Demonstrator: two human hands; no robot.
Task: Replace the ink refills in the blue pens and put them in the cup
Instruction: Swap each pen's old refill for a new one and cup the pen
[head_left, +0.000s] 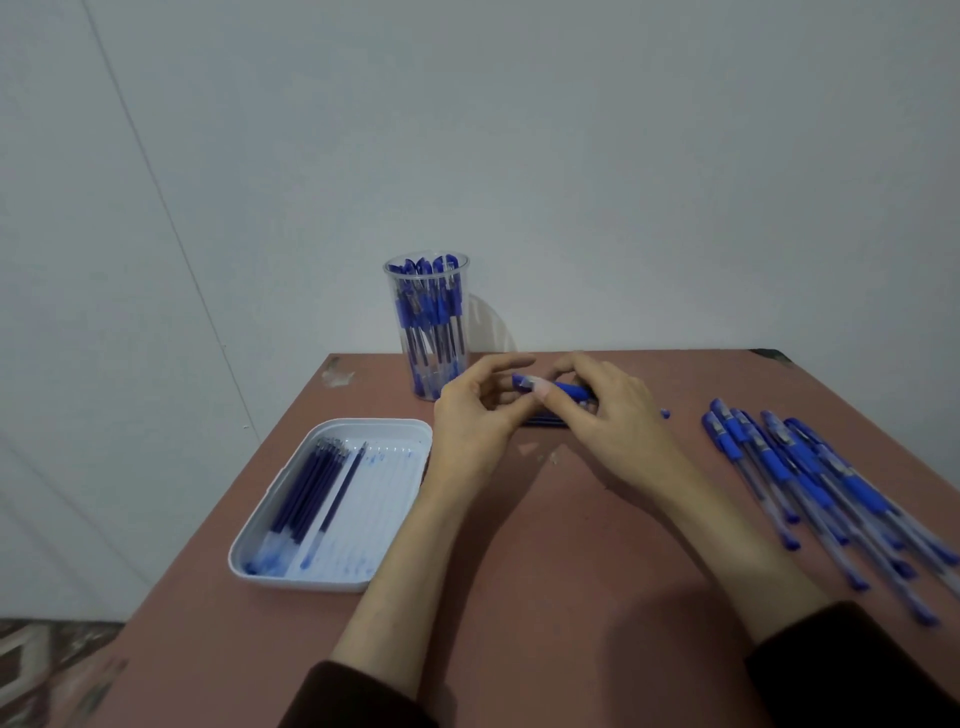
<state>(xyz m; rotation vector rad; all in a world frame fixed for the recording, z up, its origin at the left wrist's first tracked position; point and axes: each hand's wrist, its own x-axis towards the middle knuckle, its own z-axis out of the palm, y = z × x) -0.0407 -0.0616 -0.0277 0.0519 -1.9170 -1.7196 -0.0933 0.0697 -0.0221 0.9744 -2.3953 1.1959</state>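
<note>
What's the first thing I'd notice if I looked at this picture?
Probably the left hand and right hand in the middle, both holding one blue pen. Behind them stands a clear cup stuffed with blue pens, a heap of pens lies on the right, and a white tray of refills sits on the left.

Dark brown sleeves (857, 670); bare forearms (410, 561)

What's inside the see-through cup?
Many blue pens stand in the clear cup, filling it. The left hand covers its lower right corner, so that bit is hidden.
</note>
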